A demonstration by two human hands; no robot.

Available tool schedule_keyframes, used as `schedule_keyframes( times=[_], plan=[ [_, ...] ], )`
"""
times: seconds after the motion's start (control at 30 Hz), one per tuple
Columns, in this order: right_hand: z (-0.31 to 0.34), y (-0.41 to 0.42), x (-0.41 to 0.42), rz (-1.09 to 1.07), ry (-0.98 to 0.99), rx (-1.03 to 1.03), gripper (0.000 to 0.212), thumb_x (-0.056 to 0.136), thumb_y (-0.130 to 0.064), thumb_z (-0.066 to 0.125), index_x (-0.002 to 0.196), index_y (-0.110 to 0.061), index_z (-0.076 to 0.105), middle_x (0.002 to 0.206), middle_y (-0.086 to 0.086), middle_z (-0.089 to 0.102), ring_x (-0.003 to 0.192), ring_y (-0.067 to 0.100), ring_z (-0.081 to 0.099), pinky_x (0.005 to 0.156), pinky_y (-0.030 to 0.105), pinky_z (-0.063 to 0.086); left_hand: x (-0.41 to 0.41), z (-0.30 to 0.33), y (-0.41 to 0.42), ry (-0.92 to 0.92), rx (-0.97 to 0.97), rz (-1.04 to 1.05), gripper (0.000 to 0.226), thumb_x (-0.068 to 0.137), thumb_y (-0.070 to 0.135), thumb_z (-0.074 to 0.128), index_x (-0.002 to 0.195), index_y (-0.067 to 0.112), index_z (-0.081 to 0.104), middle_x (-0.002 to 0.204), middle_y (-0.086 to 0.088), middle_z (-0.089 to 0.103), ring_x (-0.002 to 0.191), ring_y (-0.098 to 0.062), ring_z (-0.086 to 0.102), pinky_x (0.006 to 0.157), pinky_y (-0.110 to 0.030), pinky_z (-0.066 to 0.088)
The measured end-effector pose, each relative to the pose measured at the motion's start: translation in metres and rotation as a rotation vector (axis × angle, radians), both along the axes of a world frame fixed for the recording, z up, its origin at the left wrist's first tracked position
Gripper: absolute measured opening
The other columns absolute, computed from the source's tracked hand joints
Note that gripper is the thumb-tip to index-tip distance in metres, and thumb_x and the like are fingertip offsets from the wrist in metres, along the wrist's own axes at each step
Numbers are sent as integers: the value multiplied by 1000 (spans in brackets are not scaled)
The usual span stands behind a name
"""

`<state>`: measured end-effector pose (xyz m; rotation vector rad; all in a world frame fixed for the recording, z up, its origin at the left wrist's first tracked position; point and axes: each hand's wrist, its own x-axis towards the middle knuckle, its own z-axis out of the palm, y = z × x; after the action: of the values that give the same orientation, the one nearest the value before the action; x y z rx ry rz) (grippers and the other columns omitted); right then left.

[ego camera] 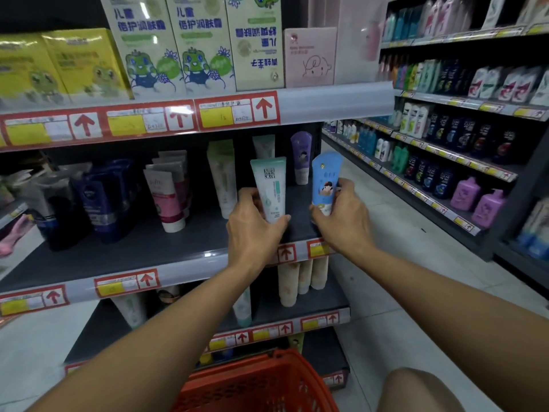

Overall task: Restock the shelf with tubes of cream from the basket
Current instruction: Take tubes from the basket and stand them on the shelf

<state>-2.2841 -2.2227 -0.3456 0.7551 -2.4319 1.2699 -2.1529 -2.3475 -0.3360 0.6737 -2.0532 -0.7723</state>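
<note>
Over the shelf (166, 248), left hand (255, 230) grips white tube (270, 188); right hand (341, 218) grips blue tube (325, 179).

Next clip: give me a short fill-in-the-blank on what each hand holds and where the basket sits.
1. The left hand holds a white tube with a ____ top edge.
2. The right hand has its grip on a ____ tube.
3. The basket below the arms is ____.

Missing: teal; blue; orange
</note>
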Motion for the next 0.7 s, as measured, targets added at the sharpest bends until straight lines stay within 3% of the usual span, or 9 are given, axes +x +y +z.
schedule_keyframes(
  times=[0.17, 0.27, 0.37, 0.43, 0.6, 0.7],
  plan=[
    [-16, -3, -12, 41, -21, 36, 66, 82, -36, 78, 134, -17, 41, 121, 6, 65, 105, 25, 65, 79, 35, 54, -12, -14, -6, -27, -1, 7, 60, 73, 39, 89, 119, 22, 53, 111, 5, 70, 97, -13, 68, 76, -26, 52],
    [-22, -2, -13, 39, -24, 55, 72, 77, -40, 80, 133, -17, 40, 119, 5, 64, 106, 23, 64, 79, 36, 55, -13, -19, -6, -52, -37, 32, 63, 71, 47, 87, 119, 24, 53, 106, 5, 63, 103, -15, 59, 78, -30, 50],
    [-27, 1, -9, -77, 110, 170, 66, 73, -52, 74, 122, -14, 51, 111, 6, 56, 104, 25, 55, 80, 38, 52, -14, -21, -4, -135, -36, 92, 59, 72, 57, 81, 112, 24, 55, 96, 8, 54, 101, -16, 55, 73, -30, 45],
    [-27, 2, -8, -124, 149, 255, 55, 74, -55, 66, 110, -14, 59, 101, 6, 54, 96, 26, 55, 73, 36, 50, -16, -23, -5, -214, -34, 111, 50, 76, 56, 79, 107, 23, 59, 93, 7, 60, 98, -19, 61, 68, -30, 44],
    [-16, -12, -30, -66, -45, 360, 49, 68, -57, 67, 99, -18, 67, 94, 5, 64, 85, 25, 62, 64, 33, 54, -33, -12, -13, -325, 91, 138, 47, 73, 55, 82, 104, 25, 64, 98, 6, 72, 92, -20, 70, 71, -35, 57],
    [-7, -23, -43, -46, -118, 404, 48, 65, -57, 69, 94, -19, 68, 92, 5, 66, 83, 26, 63, 63, 32, 52, -52, -5, -19, -405, 94, 144, 54, 72, 55, 83, 110, 22, 65, 106, 1, 72, 98, -24, 69, 72, -34, 55]
  ],
)
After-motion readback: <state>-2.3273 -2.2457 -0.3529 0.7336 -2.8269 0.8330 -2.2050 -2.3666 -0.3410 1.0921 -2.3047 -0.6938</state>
